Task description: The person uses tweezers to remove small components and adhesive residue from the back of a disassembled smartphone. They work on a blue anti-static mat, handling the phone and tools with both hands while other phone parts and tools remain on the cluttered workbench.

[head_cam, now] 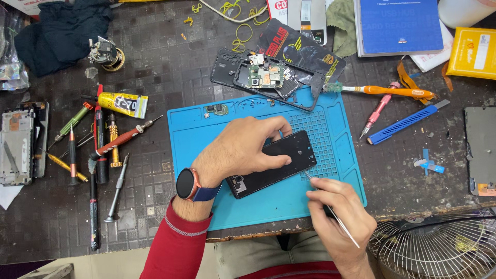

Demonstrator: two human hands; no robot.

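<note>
A black phone body [281, 161] lies slanted on the blue work mat [192, 150]. My left hand [240, 150], with a watch on the wrist, presses down on the phone and grips its upper edge. My right hand [338, 217] pinches thin metal tweezers [330, 209] whose tip touches the phone's lower right edge. At the mat's far edge sits a dismantled phone frame with a circuit board [263, 76] in it. A small green board piece [216, 109] rests at the mat's top left.
Screwdrivers [124, 138], a yellow glue tube [123, 103] and pens lie left of the mat. A phone frame [20, 142] is at far left. An orange brush [392, 92], pink tool [377, 114] and blue pry tool [408, 122] lie right. A fan grille [439, 248] stands at bottom right.
</note>
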